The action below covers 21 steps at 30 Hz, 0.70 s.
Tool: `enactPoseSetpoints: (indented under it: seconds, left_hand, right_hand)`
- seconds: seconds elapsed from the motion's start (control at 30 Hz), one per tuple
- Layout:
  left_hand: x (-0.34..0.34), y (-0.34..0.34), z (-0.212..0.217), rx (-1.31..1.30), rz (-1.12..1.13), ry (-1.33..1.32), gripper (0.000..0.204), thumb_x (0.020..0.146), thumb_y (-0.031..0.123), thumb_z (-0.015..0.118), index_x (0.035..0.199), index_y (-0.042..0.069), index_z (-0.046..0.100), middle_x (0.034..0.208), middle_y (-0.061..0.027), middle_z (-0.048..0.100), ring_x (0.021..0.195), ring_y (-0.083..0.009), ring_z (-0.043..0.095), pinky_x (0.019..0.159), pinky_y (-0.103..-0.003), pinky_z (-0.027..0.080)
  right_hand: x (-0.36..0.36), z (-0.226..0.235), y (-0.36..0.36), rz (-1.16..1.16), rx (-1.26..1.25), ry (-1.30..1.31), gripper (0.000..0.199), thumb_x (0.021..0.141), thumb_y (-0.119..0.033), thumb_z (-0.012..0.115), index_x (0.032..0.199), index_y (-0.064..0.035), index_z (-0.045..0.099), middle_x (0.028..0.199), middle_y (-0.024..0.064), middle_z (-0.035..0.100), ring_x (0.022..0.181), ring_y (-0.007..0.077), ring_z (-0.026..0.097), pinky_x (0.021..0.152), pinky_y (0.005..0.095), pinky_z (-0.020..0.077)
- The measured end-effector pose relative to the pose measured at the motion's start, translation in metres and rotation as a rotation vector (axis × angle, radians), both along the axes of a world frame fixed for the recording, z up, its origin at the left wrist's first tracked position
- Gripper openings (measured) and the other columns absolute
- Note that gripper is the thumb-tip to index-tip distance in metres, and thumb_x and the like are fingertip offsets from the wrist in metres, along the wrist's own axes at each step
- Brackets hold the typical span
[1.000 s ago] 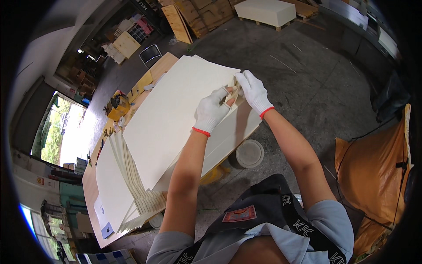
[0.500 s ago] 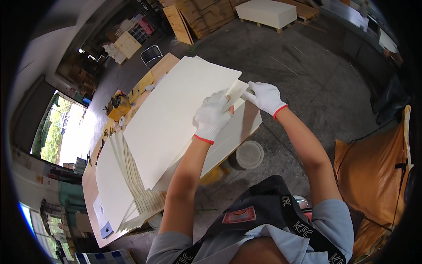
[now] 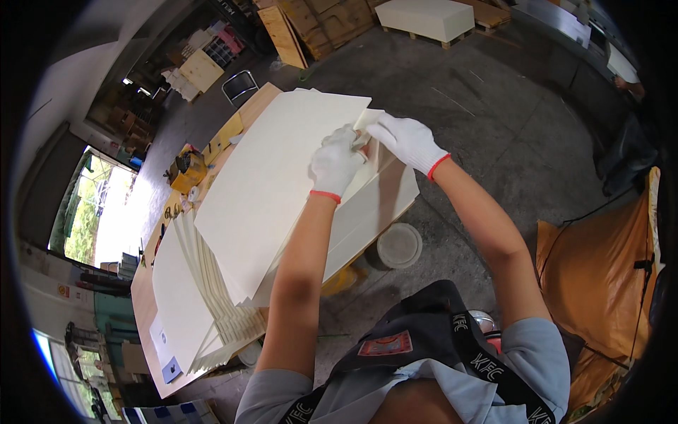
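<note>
Large white sheets (image 3: 282, 155), of paper or thin board, lie stacked at an angle on the table. My left hand (image 3: 335, 166), in a white knit glove with a red cuff, is closed on the right edge of the upper sheets, bare fingertips showing. Just right of it, my gloved right hand (image 3: 408, 143) pinches the far right corner of a sheet beneath; its fingertips are partly hidden. More white sheets (image 3: 367, 230) lie under these, toward me. At the left, a fanned stack of white sheets (image 3: 191, 283) rests on the same table.
The wooden table (image 3: 145, 311) carries a yellow tool box (image 3: 188, 171) on its far left side. A round pale bucket (image 3: 400, 245) stands on the floor beside the near edge. Beyond are a folding chair (image 3: 240, 86) and a white stack on a pallet (image 3: 424, 20). An orange cover (image 3: 593, 283) hangs at right.
My right hand has moved left, closer to my left hand, its fingers now over the sheet corner. The upper sheets have shifted slightly left with my left hand.
</note>
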<state>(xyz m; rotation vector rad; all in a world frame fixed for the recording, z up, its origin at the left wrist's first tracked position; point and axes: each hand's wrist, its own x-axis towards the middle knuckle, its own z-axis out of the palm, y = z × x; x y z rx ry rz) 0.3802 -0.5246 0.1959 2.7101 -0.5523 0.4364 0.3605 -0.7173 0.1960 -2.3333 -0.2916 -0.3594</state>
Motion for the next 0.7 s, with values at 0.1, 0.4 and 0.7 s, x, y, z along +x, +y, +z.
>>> enactPoseSetpoints:
  seconds: [0.1,0.4,0.7]
  left_hand:
    - [-0.015,0.008,0.002,-0.143,-0.028,0.161,0.039,0.087,0.028,0.069,0.124,0.017,0.065,0.115,-0.0128,0.069,0.101,-0.0324,0.067,0.090,-0.037,0.052]
    - [-0.030,0.007,0.007,-0.205,-0.082,0.231,0.044,0.088,0.038,0.069,0.127,0.018,0.064,0.120,-0.0100,0.067,0.105,-0.0324,0.066,0.089,-0.038,0.051]
    - [-0.025,0.009,-0.007,-0.274,-0.044,0.156,0.035,0.094,0.031,0.063,0.128,0.023,0.064,0.113,-0.0088,0.070,0.097,-0.0328,0.068,0.084,-0.039,0.053]
  right_hand:
    - [-0.013,0.014,0.012,-0.032,0.404,0.329,0.052,0.098,-0.054,0.042,0.116,-0.0099,0.062,0.092,0.0123,0.069,0.078,0.0231,0.068,0.080,0.0360,0.0498]
    - [-0.014,0.000,0.017,-0.087,0.529,0.266,0.051,0.099,-0.050,0.041,0.127,-0.0120,0.060,0.097,0.0116,0.070,0.078,0.0212,0.069,0.083,0.0344,0.0498]
    - [-0.011,-0.006,0.018,-0.098,0.451,0.219,0.054,0.099,-0.055,0.039,0.121,-0.0107,0.059,0.088,0.0136,0.069,0.080,0.0271,0.069,0.081,0.0387,0.0493]
